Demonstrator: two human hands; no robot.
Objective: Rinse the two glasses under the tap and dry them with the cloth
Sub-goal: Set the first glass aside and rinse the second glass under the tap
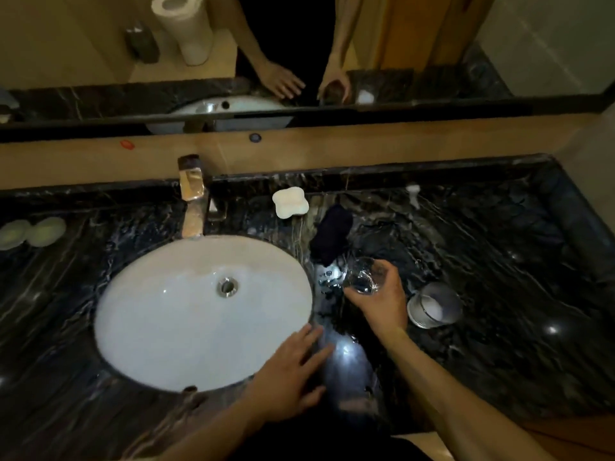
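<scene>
My right hand [382, 301] grips a clear glass [362, 274], tilted, above the dark marble counter just right of the sink. A second glass [434, 306] stands on the counter to the right of that hand. A dark cloth [332, 232] lies crumpled behind the held glass, near the back wall. My left hand [293, 371] rests flat with straight fingers on the counter at the sink's near right rim. The tap [192, 197] stands behind the white oval sink [159, 311]; no water shows running from it.
A white soap dish [290, 202] sits right of the tap. Two pale round objects [31, 231] lie at the far left of the counter [499, 261]. A small white item [413, 193] stands at the back right. A mirror runs above the backsplash.
</scene>
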